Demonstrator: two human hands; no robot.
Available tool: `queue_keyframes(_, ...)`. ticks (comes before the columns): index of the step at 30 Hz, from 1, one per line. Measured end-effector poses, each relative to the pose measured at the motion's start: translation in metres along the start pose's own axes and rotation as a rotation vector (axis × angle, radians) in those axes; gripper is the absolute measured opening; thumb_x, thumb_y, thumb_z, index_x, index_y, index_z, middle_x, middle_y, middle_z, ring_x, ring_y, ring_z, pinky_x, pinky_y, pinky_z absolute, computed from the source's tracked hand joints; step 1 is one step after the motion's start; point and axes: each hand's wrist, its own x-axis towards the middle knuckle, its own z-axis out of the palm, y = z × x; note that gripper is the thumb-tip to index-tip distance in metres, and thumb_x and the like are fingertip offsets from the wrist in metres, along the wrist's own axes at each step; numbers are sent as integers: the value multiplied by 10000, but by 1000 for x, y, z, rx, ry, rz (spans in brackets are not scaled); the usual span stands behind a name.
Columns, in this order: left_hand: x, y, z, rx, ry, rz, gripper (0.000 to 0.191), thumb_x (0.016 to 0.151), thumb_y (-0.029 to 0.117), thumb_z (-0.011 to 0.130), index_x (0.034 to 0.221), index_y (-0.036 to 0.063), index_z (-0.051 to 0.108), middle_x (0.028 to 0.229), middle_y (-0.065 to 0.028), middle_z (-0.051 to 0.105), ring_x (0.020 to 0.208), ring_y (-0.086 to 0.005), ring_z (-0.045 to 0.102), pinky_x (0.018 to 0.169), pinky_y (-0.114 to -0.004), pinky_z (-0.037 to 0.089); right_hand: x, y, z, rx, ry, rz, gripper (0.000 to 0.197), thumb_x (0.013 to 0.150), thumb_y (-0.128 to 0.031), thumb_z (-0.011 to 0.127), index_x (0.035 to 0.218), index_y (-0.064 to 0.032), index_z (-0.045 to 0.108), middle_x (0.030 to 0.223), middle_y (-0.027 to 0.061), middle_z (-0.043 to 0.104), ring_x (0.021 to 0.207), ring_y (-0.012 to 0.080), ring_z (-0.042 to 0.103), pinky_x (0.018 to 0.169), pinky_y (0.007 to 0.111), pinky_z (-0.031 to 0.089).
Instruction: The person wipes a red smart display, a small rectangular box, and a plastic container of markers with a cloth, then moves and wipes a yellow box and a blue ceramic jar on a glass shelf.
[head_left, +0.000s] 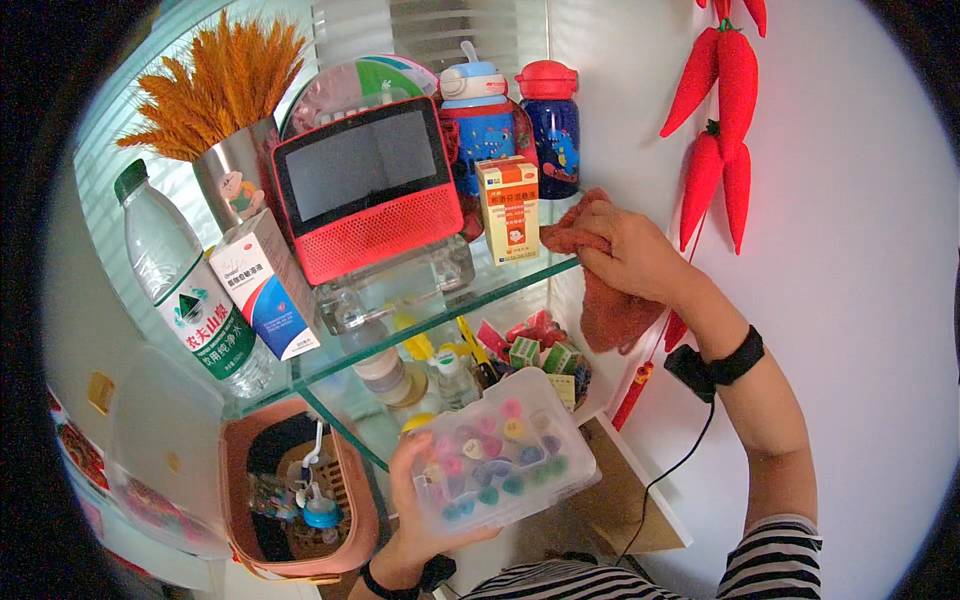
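Observation:
My left hand (409, 495) grips a translucent plastic box (555, 480) with several small coloured round pieces inside, held in front of the shelf unit. In my right hand (637, 251) is a reddish-brown cloth (619, 311), bunched at the right end of the upper glass shelf (517, 289), with its lower part hanging past the edge. Just left of the cloth stands a cream and orange medicine carton (510, 214). Behind it are a blue straw bottle (480, 127) and a dark blue bottle with a red lid (551, 124).
A red smart display (375, 187), a white and blue carton (266, 285), a plastic water bottle (191, 292) and a metal vase (240, 165) of dried stalks crowd the shelf. Below sit a pink basket (360, 525) and small boxes (559, 358). Red fabric chillies (735, 97) hang at right.

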Motion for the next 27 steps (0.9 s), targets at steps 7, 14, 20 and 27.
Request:
queue_keyframes(7, -4, 5, 5, -153, -39, 29, 1084, 445, 333, 898, 1281, 24, 280, 1226, -152, 369, 1126, -281, 418, 939, -386, 341, 2, 5, -14, -44, -126, -12, 336, 747, -83, 495, 1045, -82, 649, 930, 179, 621, 905, 315, 575, 845, 354, 455)
queue_keyframes(14, -4, 8, 11, -113, -35, -8, 1071, 452, 313, 895, 1284, 37, 278, 1214, -147, 378, 1112, -282, 425, 942, -390, 341, 0, 11, -14, -26, -80, 247, 292, 737, -60, 504, 989, -26, 648, 901, 210, 607, 884, 331, 577, 814, 365, 454)
queue_keyframes(20, -8, 4, 8, -23, -24, -7, 1077, 450, 333, 890, 1283, 30, 278, 1236, -155, 366, 1142, -285, 408, 961, -393, 333, -61, -25, 15, 345, 224, 109, 299, 753, -56, 504, 1021, 8, 620, 900, 154, 641, 793, 218, 608, 733, 317, 479)
queue_keyframes(27, -4, 9, 12, 34, -9, -15, 1081, 443, 330, 888, 1274, -2, 283, 1251, -161, 355, 1160, -284, 399, 983, -392, 323, -61, 24, 64, 1763, 385, 835, 327, 888, -140, 428, 1182, -43, 534, 1081, 117, 594, 912, 228, 608, 792, 330, 506)
